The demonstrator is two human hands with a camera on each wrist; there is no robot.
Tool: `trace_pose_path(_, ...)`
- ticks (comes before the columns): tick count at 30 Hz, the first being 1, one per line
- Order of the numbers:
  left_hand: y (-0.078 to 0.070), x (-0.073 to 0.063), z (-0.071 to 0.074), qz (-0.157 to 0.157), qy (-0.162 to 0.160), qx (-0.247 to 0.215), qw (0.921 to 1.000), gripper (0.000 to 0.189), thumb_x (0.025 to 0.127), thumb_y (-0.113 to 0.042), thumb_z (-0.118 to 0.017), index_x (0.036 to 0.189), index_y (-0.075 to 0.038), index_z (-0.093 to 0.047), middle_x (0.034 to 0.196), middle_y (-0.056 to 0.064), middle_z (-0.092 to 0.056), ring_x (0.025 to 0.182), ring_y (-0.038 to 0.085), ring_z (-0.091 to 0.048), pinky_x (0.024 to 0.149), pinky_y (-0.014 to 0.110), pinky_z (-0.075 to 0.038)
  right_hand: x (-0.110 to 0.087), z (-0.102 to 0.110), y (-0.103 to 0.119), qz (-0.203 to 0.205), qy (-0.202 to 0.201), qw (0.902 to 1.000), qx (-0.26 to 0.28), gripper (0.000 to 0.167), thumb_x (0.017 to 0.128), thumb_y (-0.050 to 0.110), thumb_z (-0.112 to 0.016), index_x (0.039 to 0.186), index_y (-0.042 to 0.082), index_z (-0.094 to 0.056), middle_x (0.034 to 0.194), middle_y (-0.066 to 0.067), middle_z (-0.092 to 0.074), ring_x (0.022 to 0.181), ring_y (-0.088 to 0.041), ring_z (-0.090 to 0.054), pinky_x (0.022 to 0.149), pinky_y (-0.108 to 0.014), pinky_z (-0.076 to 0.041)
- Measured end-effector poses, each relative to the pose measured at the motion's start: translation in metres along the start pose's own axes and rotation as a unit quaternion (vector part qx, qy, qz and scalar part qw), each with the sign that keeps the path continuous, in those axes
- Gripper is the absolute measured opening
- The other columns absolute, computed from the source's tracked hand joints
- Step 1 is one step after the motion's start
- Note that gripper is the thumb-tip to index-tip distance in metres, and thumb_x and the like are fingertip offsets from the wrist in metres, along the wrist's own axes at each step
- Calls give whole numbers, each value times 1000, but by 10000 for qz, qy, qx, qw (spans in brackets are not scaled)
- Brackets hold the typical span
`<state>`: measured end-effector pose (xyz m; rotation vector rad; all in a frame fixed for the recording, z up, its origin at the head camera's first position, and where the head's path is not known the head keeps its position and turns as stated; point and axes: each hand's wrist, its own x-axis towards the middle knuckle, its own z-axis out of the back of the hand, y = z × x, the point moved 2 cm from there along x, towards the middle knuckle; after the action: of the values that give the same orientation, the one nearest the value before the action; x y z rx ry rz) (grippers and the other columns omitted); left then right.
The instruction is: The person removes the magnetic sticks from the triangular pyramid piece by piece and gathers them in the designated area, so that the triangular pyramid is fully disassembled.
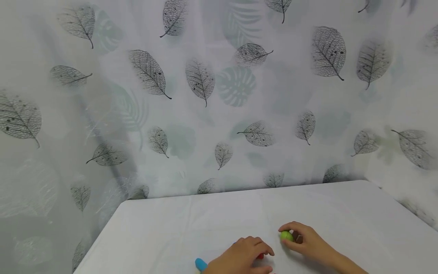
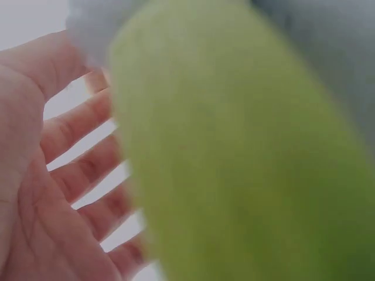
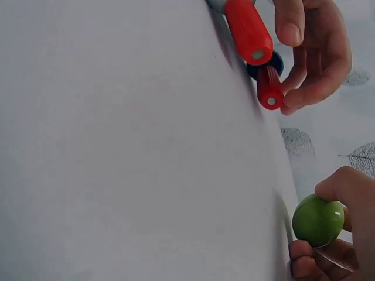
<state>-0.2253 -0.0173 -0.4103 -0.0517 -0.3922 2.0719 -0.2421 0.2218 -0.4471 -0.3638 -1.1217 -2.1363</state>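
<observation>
My right hand (image 1: 306, 243) pinches a small green ball (image 3: 318, 220) between thumb and fingertips, close over the white table. A seam line runs across the ball. Left of it, my left hand (image 1: 241, 255) hovers with loosely bent, spread fingers beside two red cylinders (image 3: 249, 32) with pale round ends. Its fingertips come close to the smaller red cylinder (image 3: 270, 91); whether they touch, I cannot tell. In the left wrist view a large blurred green thing (image 2: 228, 146) covers much of that hand, its kind unclear, and the fingers are not wrapped round it.
A blue rounded tip (image 1: 200, 264) sticks out left of my left hand. Behind the smaller red cylinder is a dark blue round part (image 3: 278, 63). The white table (image 1: 164, 228) ends at a curtain (image 1: 205, 125) with a leaf print.
</observation>
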Motion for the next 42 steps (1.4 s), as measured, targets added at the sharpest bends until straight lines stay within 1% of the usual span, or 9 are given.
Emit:
trace_pose_path(4,3,-4,5,297,12,-96,9995,24,96,-38,-62,115,-24,-66,103,-18,-60,88,-7,-47,81,15,-42,6,3,-7,-50,25,9999,-93,23,85,0,-71,106,0,-63,94,-6,-64,71,2,-50,55,-22,-46)
trace_pose_path(10,10,-5,9,807,240,-125,9964,24,94,-41,-63,114,-27,-66,102,-19,-59,88,-6,-46,78,17,-44,17,7,-15,-557,-27,9981,-268,25,86,4,-71,108,-2,-63,94,-5,-62,73,2,-51,58,-22,-48)
trace_pose_path(14,14,-8,11,784,169,77,9967,23,93,-41,-65,110,-26,-67,96,-17,-58,84,-5,-46,75,16,-41,25,7,-22,-816,-137,9957,-423,26,84,3,-72,109,-1,-63,95,-5,-62,73,1,-51,59,-22,-48)
trace_pose_path(17,18,-10,13,769,159,55,9969,23,92,-41,-65,108,-25,-68,93,-17,-57,83,-5,-45,73,15,-40,31,6,-26,-886,-217,9945,-514,27,84,3,-72,109,-1,-64,96,-6,-62,73,0,-50,59,-22,-47)
trace_pose_path(21,23,-12,17,981,290,-163,9946,24,92,-41,-66,109,-25,-68,94,-17,-57,84,-4,-45,75,17,-41,39,4,-32,-947,-259,9931,-635,28,83,3,-73,109,0,-64,97,-6,-62,73,-1,-50,60,-21,-47)
trace_pose_path(26,28,-14,21,1178,315,-262,9922,24,91,-40,-67,109,-24,-69,96,-16,-58,88,-3,-48,79,20,-44,48,2,-39,-1225,-341,9882,-849,29,83,2,-73,111,2,-64,97,-4,-60,73,-3,-49,60,-22,-45)
trace_pose_path(31,30,-16,26,1475,445,-444,9871,24,92,-38,-67,110,-22,-68,96,-14,-58,85,-3,-48,79,20,-46,56,2,-45,-1375,-570,9831,-1065,30,82,-1,-72,112,0,-65,99,-8,-62,73,-5,-50,61,-22,-46)
trace_pose_path(37,30,-18,28,1858,562,-767,9780,24,91,-36,-68,110,-21,-68,95,-14,-56,80,-1,-49,76,19,-47,64,0,-49,-1402,-572,9811,-1207,34,84,0,-71,118,-1,-64,106,-14,-64,76,-9,-55,64,-22,-49)
trace_pose_path(42,32,-21,30,2092,655,-853,9719,24,91,-35,-68,112,-23,-68,97,-13,-57,81,0,-49,77,22,-50,68,-2,-52,-1502,-532,9791,-1265,36,84,1,-71,120,-1,-62,103,-12,-64,75,-11,-54,62,-22,-48)
